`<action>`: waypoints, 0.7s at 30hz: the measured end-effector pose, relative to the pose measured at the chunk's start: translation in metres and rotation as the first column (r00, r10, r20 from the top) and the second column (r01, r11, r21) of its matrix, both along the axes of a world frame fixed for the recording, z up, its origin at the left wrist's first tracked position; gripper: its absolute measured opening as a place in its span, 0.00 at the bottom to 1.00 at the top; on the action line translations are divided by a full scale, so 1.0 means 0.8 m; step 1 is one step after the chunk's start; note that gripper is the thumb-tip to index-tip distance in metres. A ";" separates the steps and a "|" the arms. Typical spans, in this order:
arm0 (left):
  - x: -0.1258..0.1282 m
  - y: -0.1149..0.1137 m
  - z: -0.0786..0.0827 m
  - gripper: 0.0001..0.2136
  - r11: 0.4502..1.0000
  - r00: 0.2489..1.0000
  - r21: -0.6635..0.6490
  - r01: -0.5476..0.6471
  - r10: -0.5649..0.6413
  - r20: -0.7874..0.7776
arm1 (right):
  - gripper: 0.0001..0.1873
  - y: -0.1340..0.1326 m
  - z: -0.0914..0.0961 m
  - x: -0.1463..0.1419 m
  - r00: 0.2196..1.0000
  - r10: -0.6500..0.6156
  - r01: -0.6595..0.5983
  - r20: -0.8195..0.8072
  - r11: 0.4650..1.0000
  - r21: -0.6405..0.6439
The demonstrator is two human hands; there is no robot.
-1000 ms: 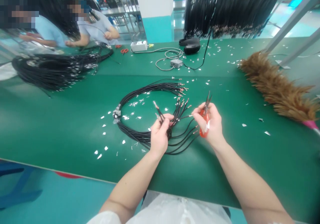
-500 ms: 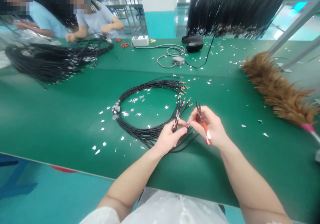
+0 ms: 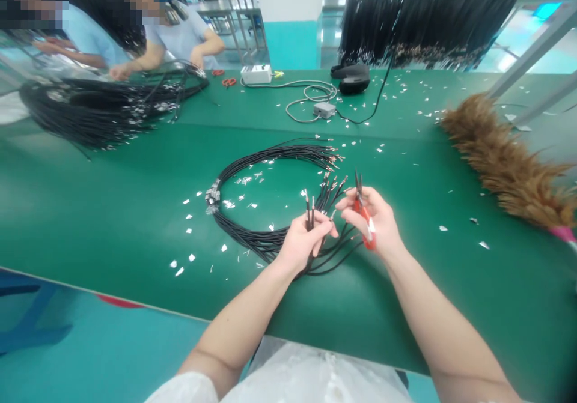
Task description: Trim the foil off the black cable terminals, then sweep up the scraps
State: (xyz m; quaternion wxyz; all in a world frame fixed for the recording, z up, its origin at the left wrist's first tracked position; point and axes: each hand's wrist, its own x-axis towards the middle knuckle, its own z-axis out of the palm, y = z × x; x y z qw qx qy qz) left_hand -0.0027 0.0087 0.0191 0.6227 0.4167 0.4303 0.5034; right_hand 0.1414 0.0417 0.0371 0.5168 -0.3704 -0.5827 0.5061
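A bundle of thin black cables lies in a C-shaped loop on the green table, bound at its left with clear tape. Bare coppery ends show at its right side. My left hand is closed on several cable ends; two stand up above the fingers and one tip points toward my right hand. My right hand is wrapped round red-handled scissors, whose dark blades point away from me and look nearly closed. The right thumb and forefinger are just beside that cable tip; whether they touch it I cannot tell.
White scraps dot the green table. A feather duster lies at the right, a white power box and a black device at the back. Another cable bundle lies far left, near two co-workers. More cables hang behind.
My left hand has shifted slightly left and the cable ends in it have spread apart. My right hand has turned a little, with the scissors more upright. The view has shifted slightly.
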 end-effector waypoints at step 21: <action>0.006 -0.007 0.001 0.09 0.977 0.953 0.063 -0.205 0.214 -0.216 | 0.09 -0.025 0.005 -0.034 0.974 -0.221 0.219 0.057 0.975 0.043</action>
